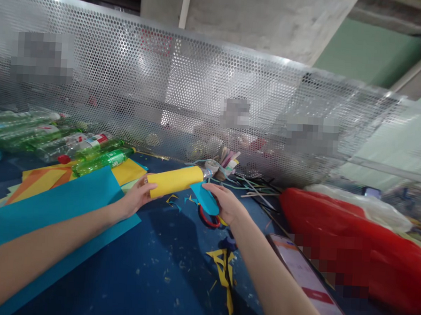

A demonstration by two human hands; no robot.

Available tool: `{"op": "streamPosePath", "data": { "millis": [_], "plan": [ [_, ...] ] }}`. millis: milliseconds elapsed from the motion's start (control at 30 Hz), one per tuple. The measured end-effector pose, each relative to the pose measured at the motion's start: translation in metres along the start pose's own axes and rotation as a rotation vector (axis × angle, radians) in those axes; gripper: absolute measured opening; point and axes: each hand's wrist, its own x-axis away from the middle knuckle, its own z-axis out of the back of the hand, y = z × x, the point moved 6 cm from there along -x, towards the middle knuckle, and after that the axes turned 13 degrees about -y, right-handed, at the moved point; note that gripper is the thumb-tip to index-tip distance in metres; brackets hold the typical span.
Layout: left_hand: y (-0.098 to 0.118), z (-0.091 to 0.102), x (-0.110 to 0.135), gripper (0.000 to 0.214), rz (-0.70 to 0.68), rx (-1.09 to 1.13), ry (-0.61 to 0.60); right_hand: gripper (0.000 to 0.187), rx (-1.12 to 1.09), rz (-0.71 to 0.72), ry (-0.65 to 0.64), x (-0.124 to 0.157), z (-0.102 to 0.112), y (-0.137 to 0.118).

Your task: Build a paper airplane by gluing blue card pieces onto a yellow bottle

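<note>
While the left hand (pixel 138 198) curls closed round one end of the yellow paper-wrapped tube (pixel 176 180), the right hand (pixel 225 203) pinches a teal paper cutout (pixel 205 198) just under the other end. Tube held mid-scene above the blue tabletop (pixel 162 268). Green plastic bottles (pixel 100 160) at 10 o'clock; red plastic bag (pixel 340 235) at 3 o'clock.

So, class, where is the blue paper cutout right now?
Head view, centre: the blue cutout is in the right hand, under the right end of the yellow roll, above a red loop.
</note>
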Motion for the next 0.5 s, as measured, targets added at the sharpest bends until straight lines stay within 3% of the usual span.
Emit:
{"op": "streamPosePath", "data": {
  "millis": [500],
  "plan": [
    [0.0014,-0.0024,0.0029,0.045,0.004,-0.028,-0.003,0.007,0.021,-0.004,0.015,0.0005,0.0005,-0.0006]
  ]
}}
